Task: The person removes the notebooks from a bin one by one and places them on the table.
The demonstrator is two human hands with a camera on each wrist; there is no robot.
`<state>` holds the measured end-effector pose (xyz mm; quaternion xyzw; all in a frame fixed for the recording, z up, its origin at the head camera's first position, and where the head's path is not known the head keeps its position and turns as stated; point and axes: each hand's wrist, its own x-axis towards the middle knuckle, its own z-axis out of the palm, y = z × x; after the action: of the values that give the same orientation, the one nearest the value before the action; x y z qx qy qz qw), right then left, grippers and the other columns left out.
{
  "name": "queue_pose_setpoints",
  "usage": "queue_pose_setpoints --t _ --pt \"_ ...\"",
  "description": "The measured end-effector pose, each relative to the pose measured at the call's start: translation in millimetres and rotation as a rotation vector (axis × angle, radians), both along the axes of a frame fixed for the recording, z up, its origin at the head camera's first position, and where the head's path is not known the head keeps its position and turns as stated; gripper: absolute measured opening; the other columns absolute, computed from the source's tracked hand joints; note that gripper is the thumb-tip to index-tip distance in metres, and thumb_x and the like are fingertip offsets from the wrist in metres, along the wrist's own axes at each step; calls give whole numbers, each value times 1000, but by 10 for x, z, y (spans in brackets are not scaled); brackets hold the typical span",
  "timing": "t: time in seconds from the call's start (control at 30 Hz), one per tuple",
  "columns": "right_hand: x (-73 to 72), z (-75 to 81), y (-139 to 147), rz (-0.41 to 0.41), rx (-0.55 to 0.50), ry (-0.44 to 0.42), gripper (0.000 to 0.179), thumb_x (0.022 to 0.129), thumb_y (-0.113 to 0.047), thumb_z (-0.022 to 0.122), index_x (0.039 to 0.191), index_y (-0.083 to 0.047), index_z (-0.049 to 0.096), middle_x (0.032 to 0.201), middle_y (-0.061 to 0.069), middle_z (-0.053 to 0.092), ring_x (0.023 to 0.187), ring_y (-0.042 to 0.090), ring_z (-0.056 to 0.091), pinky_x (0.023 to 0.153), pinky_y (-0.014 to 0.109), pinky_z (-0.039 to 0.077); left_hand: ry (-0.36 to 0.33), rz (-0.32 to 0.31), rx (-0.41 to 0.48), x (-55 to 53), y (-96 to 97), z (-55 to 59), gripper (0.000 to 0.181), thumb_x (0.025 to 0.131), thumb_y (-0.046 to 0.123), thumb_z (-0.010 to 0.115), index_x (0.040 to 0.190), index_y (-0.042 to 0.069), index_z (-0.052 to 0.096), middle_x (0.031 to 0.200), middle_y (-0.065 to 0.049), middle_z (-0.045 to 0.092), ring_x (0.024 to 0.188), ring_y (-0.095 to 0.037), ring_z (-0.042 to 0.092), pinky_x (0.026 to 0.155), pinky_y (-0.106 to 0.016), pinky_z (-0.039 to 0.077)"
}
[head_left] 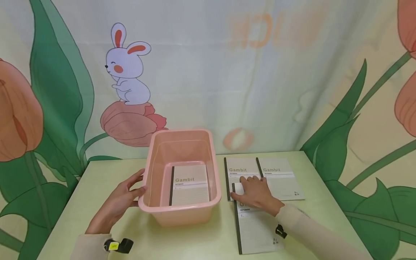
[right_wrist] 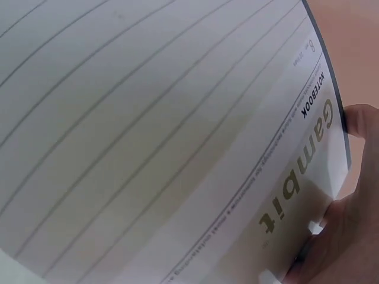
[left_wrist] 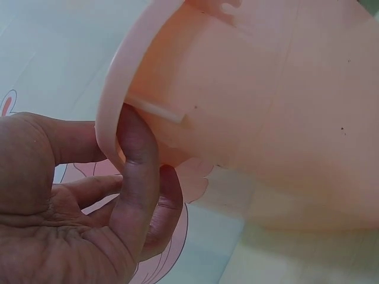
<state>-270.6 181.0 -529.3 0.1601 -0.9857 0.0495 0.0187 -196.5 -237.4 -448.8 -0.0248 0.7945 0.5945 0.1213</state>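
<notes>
On the table's left half stands a pink plastic basin (head_left: 182, 215), and inside it lies a notebook (head_left: 190, 191) marked "Gambit". My left hand (head_left: 121, 198) pinches the basin's left rim, thumb on one side and fingers on the other, as the left wrist view shows up close. To the basin's right, my right hand (head_left: 256, 191) grips the top end of another dark-spined notebook (head_left: 258, 231), its fingers covering part of the cover. This notebook's ruled cover (right_wrist: 177, 136) nearly fills the right wrist view, with the thumb at its spine edge.
Two more Gambit notebooks, a left one (head_left: 240, 166) and a right one (head_left: 279, 187), lie side by side behind the held one. The pale green table (head_left: 130, 225) ends at the back against a printed curtain (head_left: 195, 72) with a rabbit and tulips.
</notes>
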Motion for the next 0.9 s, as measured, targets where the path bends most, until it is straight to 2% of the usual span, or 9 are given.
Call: queue_pose_setpoints --t 0.23,0.4,0.53,0.77,0.9 --pt "-68 -276 -58 18 23 -58 65 80 -75 55 108 -17 58 92 4 63 89 27 58 80 55 42 -10 6 -3 -10 -7 -16 72 100 19 55 159 25 14 158 -19 24 128 -41 51 84 -41 59" --pt "-66 -367 -76 -3 8 -106 63 81 -74 56 107 -16 56 91 4 60 89 28 57 82 59 42 -3 4 3 -12 -20 -21 72 100 19 55 159 24 14 158 -19 24 127 -40 51 83 -41 59" --pt "-51 -423 -71 -10 5 -98 64 80 -73 58 106 -14 57 92 6 58 92 29 55 83 60 42 0 3 0 -10 -12 -8 72 100 19 55 159 24 14 157 -19 25 127 -41 51 83 -41 59" --pt "-41 -539 -67 13 3 -58 56 81 -70 60 96 -16 53 92 3 47 87 25 43 73 48 38 -9 10 0 -1 4 2 72 100 19 55 159 24 14 158 -20 24 128 -41 51 85 -41 59" --pt "-32 -510 -65 21 -15 -51 54 82 -67 61 103 -18 56 100 3 52 93 26 47 77 51 40 -9 11 -3 -7 10 1 72 100 18 55 159 24 14 157 -20 24 128 -41 51 84 -41 59"
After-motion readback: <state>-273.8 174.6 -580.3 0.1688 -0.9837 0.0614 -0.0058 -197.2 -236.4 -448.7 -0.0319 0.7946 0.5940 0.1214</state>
